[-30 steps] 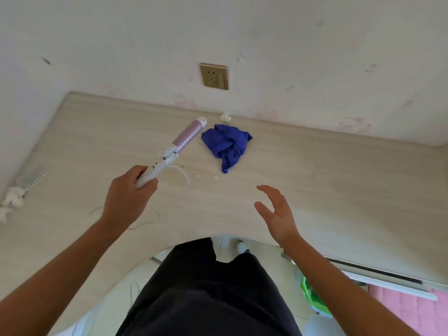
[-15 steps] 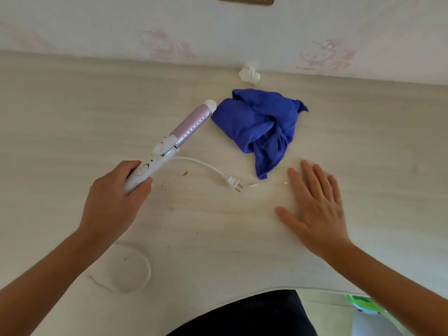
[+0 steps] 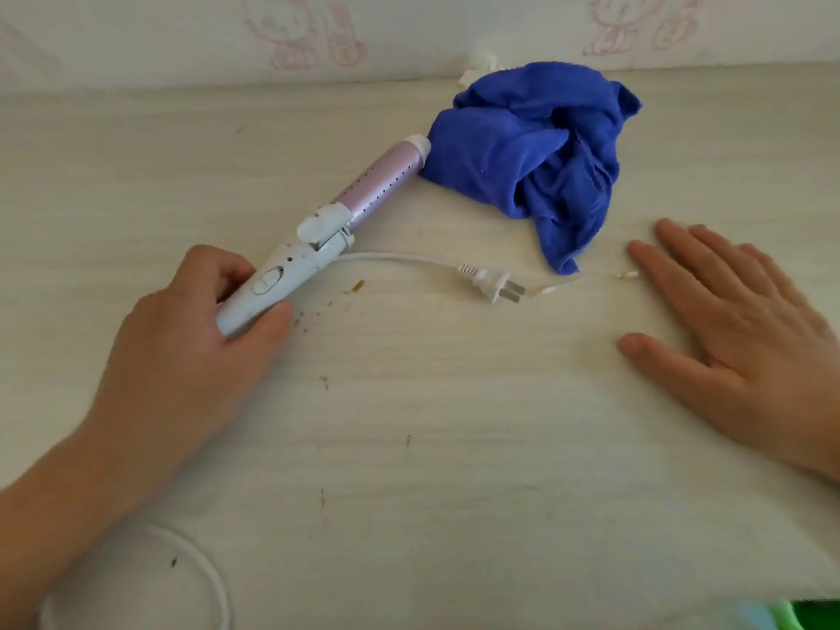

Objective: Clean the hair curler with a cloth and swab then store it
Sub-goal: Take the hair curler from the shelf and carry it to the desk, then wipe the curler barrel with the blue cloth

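My left hand [image 3: 191, 338] grips the white handle of the hair curler [image 3: 345, 220], which lies on the pale wooden table [image 3: 454, 447]. Its lilac barrel points up and right, and the white tip touches a crumpled blue cloth [image 3: 532, 161]. The curler's white cord ends in a plug [image 3: 493, 286] near the table's middle. A thin cotton swab [image 3: 591, 281] lies just right of the plug. My right hand [image 3: 736, 329] rests flat on the table with fingers straight, its fingertips beside the swab's far end.
Brown crumbs [image 3: 318, 311] dot the table near the curler handle. A small white scrap [image 3: 482, 65] sits behind the cloth against the wall. A loop of white cord [image 3: 195, 561] curves at the bottom left. Something green [image 3: 791, 616] shows below the table edge at bottom right.
The camera has moved in closer to the table. My right hand came down from the air and lies flat by the swab. The curler came down onto the table with its tip at the cloth.
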A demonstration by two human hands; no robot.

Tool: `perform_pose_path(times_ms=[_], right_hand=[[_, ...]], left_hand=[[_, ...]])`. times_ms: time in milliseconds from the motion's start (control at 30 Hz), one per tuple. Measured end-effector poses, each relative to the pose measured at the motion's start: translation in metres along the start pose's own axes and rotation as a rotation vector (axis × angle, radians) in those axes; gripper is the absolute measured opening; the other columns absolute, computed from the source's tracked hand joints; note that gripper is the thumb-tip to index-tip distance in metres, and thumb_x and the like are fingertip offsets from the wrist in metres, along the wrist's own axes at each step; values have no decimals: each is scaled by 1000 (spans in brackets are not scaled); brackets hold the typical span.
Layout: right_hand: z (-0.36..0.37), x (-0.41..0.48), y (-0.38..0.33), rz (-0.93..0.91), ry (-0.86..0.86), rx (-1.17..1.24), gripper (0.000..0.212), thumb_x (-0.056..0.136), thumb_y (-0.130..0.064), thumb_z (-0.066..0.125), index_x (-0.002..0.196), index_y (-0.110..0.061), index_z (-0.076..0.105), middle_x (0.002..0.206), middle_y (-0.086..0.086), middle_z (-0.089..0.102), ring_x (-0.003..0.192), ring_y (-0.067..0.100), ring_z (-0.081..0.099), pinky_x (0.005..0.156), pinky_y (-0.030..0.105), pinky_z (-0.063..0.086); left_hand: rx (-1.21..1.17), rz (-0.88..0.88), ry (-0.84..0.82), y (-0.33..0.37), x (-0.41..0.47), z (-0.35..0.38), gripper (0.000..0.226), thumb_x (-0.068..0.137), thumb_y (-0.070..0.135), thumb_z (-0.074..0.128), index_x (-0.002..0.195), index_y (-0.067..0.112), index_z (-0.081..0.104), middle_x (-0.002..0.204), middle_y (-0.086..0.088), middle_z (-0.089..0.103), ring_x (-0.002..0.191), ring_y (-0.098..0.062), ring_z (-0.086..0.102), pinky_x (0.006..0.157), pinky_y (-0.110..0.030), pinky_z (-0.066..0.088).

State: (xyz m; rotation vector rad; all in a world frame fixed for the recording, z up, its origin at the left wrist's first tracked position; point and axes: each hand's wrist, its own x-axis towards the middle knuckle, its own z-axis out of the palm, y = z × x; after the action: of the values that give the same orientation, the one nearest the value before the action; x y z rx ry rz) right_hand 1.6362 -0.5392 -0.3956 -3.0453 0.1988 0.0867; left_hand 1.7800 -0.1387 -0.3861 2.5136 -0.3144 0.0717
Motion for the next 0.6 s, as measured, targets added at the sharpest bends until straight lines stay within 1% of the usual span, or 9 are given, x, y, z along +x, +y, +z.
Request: perform_pose_path(times_ms=[100,167,267,367,433,533,600], right_hand=[[2,-3,-3,32,47,35,86,89,-86,16,161,-40,13,171,-9,15,157,14,11,126,35,8],[-1,-5,-10,51,29,47,86,88,-83,21,161,-36,20,171,-6,19,157,16,14,127,36,11],[-6,-16,-24,129,58,112,76,96,-72,33,160,-32,28,170,-3,23,157,18,18,128,37,13],[-5,-26,-34,192,111,174,68,97,-62,44,158,-32,35,168,-6,28,156,17,22,127,37,16],[-5,-30,-42,244,157,214,65,97,-59,48,156,-32,39,167,-6,32,154,17,25,126,36,19],[-2,-37,-52,286,174,265,62,96,-55,52,153,-31,44,165,-6,35,153,18,28,125,37,22],[-3,-37,-55,326,200,321,57,93,-51,58,147,-31,52,161,-7,42,149,17,35,121,39,29]], left_hand=[[4,55,15,2,6,0,25,83,56,62,93,37,49,73,9,64,57,-12,59,47,-31,41],[19,87,-11,2,5,1,26,85,47,66,95,27,51,75,7,62,61,-16,59,49,-32,38],[-18,115,-7,4,4,-3,25,88,38,66,92,17,53,77,-1,63,64,-21,58,50,-34,37],[-50,107,-24,3,3,-4,26,88,38,63,88,16,52,76,-3,63,62,-23,57,50,-34,35],[-60,95,-37,4,3,-7,25,88,38,62,86,16,51,75,-3,63,61,-23,57,49,-33,34],[-54,79,-46,6,1,-10,22,86,39,60,85,19,52,75,-2,64,62,-23,58,50,-33,35],[-57,67,-61,8,1,-11,22,84,41,58,81,20,55,74,-1,64,61,-22,58,50,-32,36]])
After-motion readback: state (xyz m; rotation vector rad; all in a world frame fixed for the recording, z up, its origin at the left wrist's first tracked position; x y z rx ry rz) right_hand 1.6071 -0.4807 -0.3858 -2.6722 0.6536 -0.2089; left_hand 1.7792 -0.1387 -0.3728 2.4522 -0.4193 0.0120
